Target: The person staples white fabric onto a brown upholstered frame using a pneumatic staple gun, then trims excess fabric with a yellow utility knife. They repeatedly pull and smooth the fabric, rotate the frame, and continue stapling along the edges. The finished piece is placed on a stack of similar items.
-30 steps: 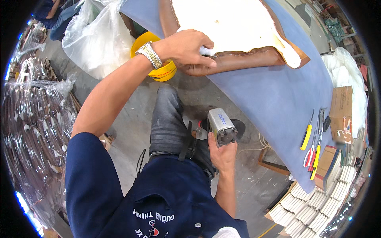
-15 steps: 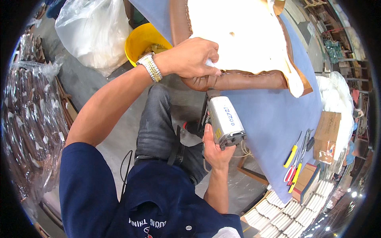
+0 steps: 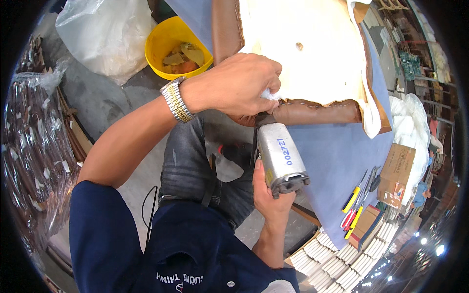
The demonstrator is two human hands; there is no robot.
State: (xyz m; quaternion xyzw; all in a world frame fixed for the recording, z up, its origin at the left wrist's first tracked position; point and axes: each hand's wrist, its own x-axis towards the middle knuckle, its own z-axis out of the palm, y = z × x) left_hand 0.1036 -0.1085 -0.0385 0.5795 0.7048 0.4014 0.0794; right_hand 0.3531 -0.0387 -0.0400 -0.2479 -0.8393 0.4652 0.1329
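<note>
- A white wad [image 3: 269, 95] is pinched by the left hand [image 3: 239, 80], fingers curled closed, at the near edge of the brown panel [image 3: 320, 115] on the blue table [image 3: 325, 161].
- The staple gun [image 3: 281, 146] is gripped by the right hand [image 3: 271, 198], fingers partly hidden; it is best held square, clear of the left hand.
- Scraps [image 3: 183, 56] are held in the yellow bucket [image 3: 154, 51], far left.
</note>
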